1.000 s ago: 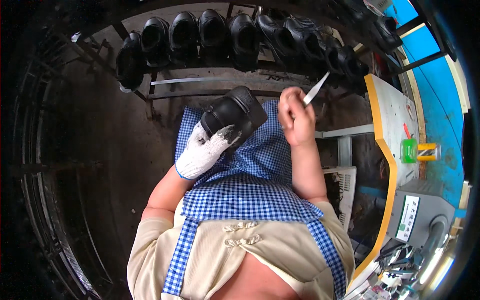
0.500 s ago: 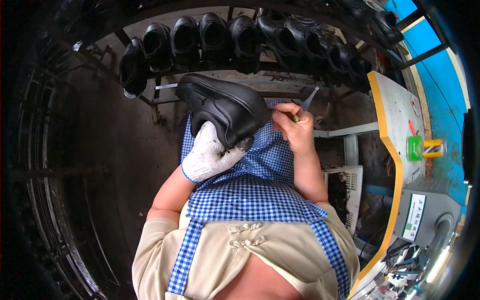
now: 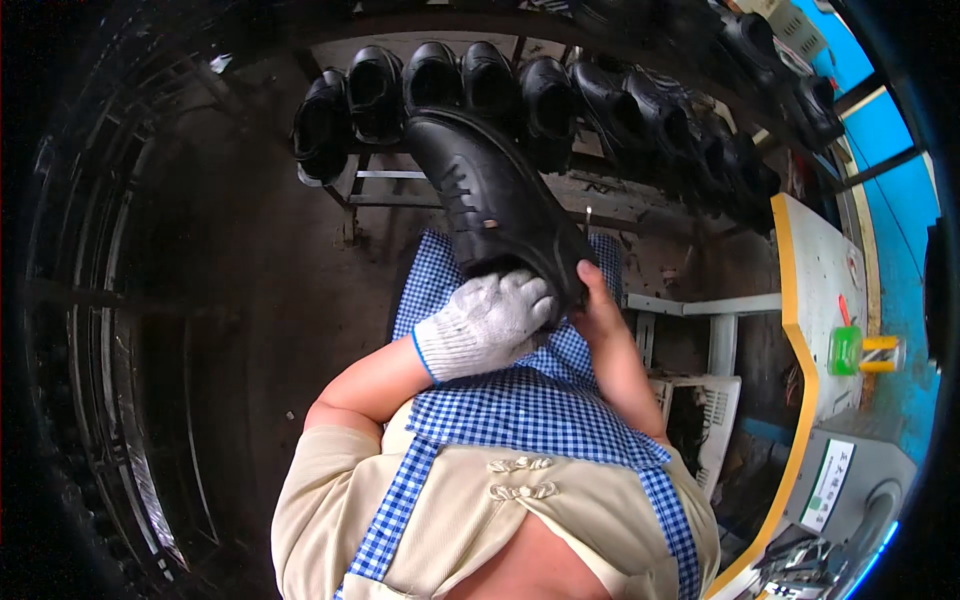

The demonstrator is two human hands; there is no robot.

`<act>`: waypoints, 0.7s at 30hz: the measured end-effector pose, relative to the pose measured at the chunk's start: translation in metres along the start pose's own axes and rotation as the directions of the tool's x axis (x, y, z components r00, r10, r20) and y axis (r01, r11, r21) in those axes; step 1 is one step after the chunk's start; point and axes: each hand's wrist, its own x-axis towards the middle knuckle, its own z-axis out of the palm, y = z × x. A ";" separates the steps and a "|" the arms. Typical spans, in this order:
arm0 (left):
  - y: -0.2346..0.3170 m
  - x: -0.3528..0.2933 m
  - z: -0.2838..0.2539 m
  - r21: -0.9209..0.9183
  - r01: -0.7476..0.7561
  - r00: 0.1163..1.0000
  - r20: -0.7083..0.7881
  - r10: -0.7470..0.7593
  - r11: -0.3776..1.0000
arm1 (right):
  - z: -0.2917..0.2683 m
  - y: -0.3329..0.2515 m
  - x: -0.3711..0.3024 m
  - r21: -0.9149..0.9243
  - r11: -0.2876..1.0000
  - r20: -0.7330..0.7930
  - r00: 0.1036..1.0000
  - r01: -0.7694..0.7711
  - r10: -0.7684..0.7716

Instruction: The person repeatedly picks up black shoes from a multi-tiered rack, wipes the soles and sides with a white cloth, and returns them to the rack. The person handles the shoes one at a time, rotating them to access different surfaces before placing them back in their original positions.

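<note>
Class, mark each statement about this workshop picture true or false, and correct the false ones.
1. The left hand is gloved. True.
2. The right hand is gloved too. False: the right hand is bare.
3. Both hands touch the same black shoe. True.
4. The apron is plain red. False: the apron is blue-and-white checked.
5. The green container is on the table at the person's right. True.

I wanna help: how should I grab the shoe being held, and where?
Probably grip the black shoe by its heel, coming from the apron side: its opening lies there, giving an edge to hold, while the toe points away.
</note>
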 end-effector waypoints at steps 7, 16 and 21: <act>-0.021 -0.021 -0.024 -0.711 0.005 0.600 -0.560 -0.571 0.703 | -0.015 0.011 -0.001 0.144 0.975 0.235 0.952 0.167 -0.198; -0.049 -0.011 -0.033 -0.807 -0.159 0.541 -0.554 -0.633 0.569 | -0.033 0.023 0.006 -0.595 0.775 -0.229 0.969 -0.213 0.091; -0.042 -0.012 -0.041 -0.774 -0.012 0.775 -0.407 -0.483 0.633 | 0.021 -0.043 -0.007 -0.869 0.299 0.240 0.863 0.396 -0.445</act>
